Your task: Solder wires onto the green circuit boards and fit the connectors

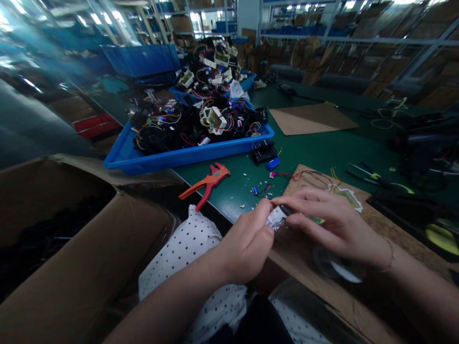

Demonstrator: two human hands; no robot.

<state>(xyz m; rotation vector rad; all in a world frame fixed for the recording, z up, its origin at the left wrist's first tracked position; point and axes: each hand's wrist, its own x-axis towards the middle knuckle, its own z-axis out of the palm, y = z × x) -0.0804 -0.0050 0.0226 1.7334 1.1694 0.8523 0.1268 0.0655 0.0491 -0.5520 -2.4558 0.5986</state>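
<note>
Between my two hands is a small part with a white, ragged-looking body and a black end [277, 218]; its exact kind does not show. My left hand [247, 243] is closed on its near left side, thumb and fingers pressed together. The thumb and forefinger of my right hand [333, 225] grip the black end from the right. Just beyond my fingers, a small blue connector [255, 190] with thin wires lies among white scraps. Under my right forearm, a clear round roll or dish [339, 267] rests on the brown board [304, 265].
Orange-handled wire strippers [210, 184] lie at the green table's edge. Behind them, a blue tray [161, 161] is heaped with wired electronic parts. A black battery holder [264, 152] and a blue block [273, 164] sit nearby. Pliers [369, 174] lie right; an open carton [118, 248] stands left.
</note>
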